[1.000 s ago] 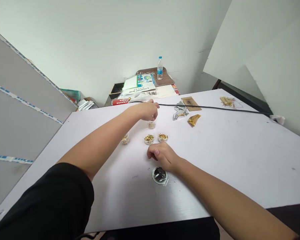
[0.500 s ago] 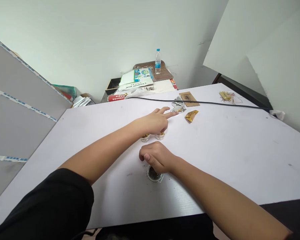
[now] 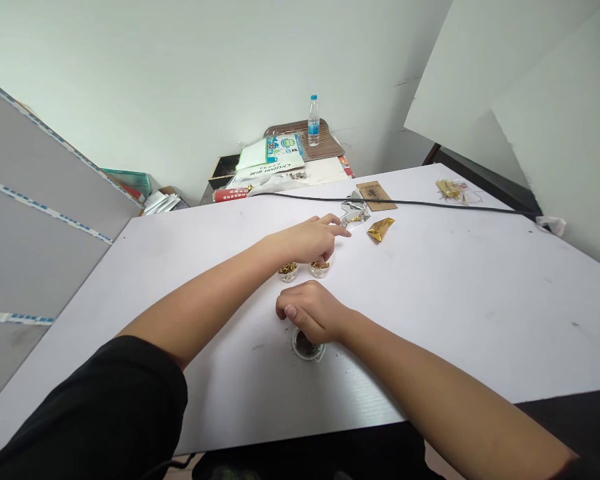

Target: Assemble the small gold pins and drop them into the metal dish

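Note:
My left hand [image 3: 314, 241] reaches over two small clear cups of gold-coloured bits. Its thumb and index finger come together down at the right cup [image 3: 319, 270], while other fingers stretch forward; what they pinch is hidden. The left cup [image 3: 287, 273] stands beside it, below my wrist. My right hand [image 3: 310, 308] is closed nearer to me, fingers curled under and thumb alongside. Anything inside it is out of sight. Just under this hand, partly covered, stands a round container [image 3: 307, 347] with a pale rim and dark contents.
A gold foil packet [image 3: 381, 230], silver foil packets [image 3: 355, 212] and a brown card [image 3: 377, 195] lie beyond my hands. A black cable [image 3: 420, 204] crosses the white table [image 3: 460, 293]. Farther back are a water bottle [image 3: 313, 123] and a bag of gold pieces [image 3: 453, 191].
My left hand has shifted slightly, its outstretched fingers drawn back a little from the silver packet. The right hand keeps its pose. The whole view has moved slightly.

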The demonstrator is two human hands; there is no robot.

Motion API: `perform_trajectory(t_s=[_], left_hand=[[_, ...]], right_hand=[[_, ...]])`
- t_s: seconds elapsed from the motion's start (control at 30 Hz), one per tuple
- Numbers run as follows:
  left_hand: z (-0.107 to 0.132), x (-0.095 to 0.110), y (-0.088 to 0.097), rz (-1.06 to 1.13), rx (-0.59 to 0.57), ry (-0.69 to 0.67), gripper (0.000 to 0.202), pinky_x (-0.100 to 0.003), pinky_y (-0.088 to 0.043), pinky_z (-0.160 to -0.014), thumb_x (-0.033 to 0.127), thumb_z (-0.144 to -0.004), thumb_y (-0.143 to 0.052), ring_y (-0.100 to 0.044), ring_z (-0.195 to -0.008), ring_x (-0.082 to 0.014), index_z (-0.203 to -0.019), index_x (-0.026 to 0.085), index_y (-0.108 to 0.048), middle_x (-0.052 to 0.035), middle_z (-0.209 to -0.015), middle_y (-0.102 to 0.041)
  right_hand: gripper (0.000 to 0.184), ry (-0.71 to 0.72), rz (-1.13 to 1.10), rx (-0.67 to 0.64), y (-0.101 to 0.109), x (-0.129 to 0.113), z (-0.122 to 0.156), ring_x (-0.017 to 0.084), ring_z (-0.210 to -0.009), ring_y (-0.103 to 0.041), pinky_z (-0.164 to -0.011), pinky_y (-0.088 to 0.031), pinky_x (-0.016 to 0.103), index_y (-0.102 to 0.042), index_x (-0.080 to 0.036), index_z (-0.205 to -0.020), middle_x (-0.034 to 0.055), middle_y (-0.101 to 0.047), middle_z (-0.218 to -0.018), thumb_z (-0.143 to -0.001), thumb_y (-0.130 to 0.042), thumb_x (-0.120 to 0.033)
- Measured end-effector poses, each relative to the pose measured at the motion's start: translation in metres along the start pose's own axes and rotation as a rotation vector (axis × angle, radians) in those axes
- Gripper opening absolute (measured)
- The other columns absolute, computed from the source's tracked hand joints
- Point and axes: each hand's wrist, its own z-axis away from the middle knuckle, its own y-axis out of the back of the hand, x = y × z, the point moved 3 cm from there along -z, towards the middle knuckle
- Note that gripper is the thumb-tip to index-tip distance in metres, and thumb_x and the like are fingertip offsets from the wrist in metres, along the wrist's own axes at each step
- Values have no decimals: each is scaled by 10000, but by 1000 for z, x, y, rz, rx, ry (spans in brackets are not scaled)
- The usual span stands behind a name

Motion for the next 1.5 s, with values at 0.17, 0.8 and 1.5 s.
perform_trajectory(t_s=[0.17, 0.8, 1.5], left_hand=[[7, -6, 3, 104, 44, 21, 181, -431, -384, -1014, 73, -784, -623, -353, -1368, -303, -771, 180, -768, -60, -1436, -529], [156, 32, -31, 823, 1437, 348, 225, -258, -427, -548, 356, -939, -569, -500, -574, -97, -797, 187, -528, 2, -688, -496], [145, 51, -114, 1729, 556, 425, 352, -257, -466, -612, 481, -780, -719, -563, -599, -113, -777, 160, -574, -30, -664, -652]], right_hand=[[640, -15, -30, 10, 1, 0, 0, 150, -574, -474, -595, -383, 298, -443, -192, -704, 46, -547, -632, -1002, 11, -529], [229, -130, 281, 387, 45, -16, -5, 180, -738, -531, -680, -419, 308, -577, -165, -856, 68, -605, -776, -977, -399, -244], [37, -470, 1001, -549, 37, 31, -94, 274, -932, -511, -677, -302, 345, -737, -162, -742, 156, -612, -986, -709, -730, -147]])
